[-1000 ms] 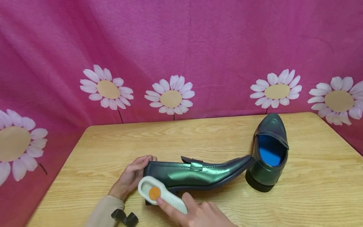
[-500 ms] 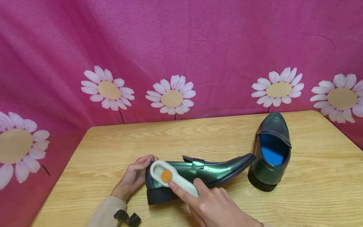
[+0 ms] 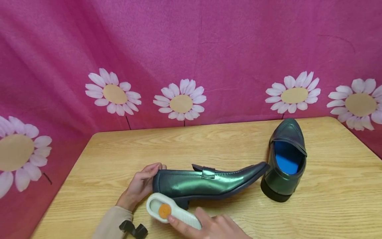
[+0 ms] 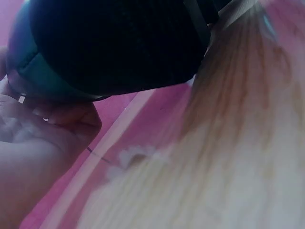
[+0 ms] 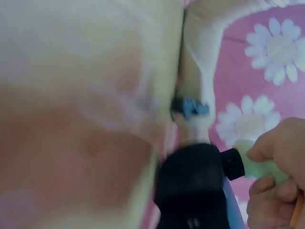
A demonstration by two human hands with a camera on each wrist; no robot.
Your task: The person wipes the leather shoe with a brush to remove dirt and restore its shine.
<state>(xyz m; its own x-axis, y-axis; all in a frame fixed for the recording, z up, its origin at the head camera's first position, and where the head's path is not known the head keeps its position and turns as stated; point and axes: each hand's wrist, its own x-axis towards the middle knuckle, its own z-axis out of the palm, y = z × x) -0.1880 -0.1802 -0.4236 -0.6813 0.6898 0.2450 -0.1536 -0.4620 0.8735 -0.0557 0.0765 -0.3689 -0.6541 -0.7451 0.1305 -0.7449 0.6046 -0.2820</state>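
Note:
A shiny dark green loafer (image 3: 206, 186) lies side-on in the head view, its toe raised to the right. My left hand (image 3: 138, 189) holds it by the back of the heel; the loafer's dark sole (image 4: 114, 47) fills the top of the left wrist view. My right hand (image 3: 213, 227) grips a white-handled brush (image 3: 186, 217) with an orange button, one finger at the button. In the right wrist view, the brush's black ribbed head (image 5: 233, 164) is against or very close to the loafer's heel (image 5: 188, 176).
A second loafer (image 3: 282, 184) with a blue insole stands at the right, close by the first one's toe. Both are on a wooden table (image 3: 125, 149). A pink curtain (image 3: 232, 56) with daisies hangs behind. A black clip (image 3: 133, 229) sits at the left sleeve.
My right hand has moved the brush up over the loafer's side, then back down and left to the heel. My left hand has kept its hold.

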